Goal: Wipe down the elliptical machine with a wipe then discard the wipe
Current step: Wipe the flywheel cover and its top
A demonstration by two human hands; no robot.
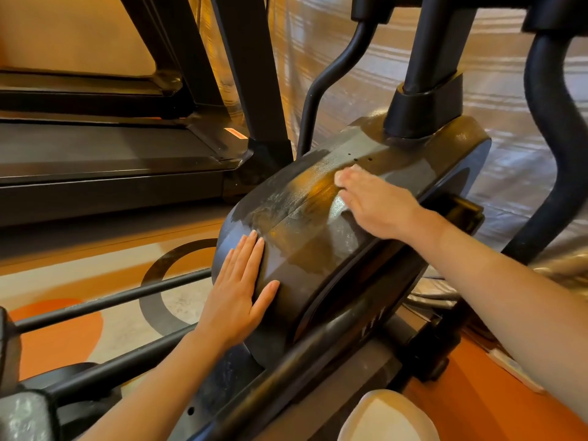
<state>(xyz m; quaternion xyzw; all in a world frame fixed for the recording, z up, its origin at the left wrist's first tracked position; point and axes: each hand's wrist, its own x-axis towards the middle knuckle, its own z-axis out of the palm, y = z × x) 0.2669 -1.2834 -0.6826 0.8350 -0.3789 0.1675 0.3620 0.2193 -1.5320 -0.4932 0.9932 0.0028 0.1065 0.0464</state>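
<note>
The elliptical machine's black rounded flywheel housing (311, 249) fills the middle of the view, its top streaked with wet smears. My left hand (237, 294) lies flat against the housing's left side, fingers straight and together. My right hand (372, 202) reaches over the top of the housing, fingers curled down onto a small pale wipe (343, 176). Only an edge of the wipe shows at the fingertips; the rest is hidden under the hand. The machine's upright post (429, 90) rises just beyond my right hand.
A black treadmill (111, 160) stands close on the left. Curved black handle arms (553, 128) rise at the right, in front of a shiny sheet hanging behind. Pedal rails (111, 300) run across the orange and grey floor at lower left. My knee (385, 415) shows at the bottom.
</note>
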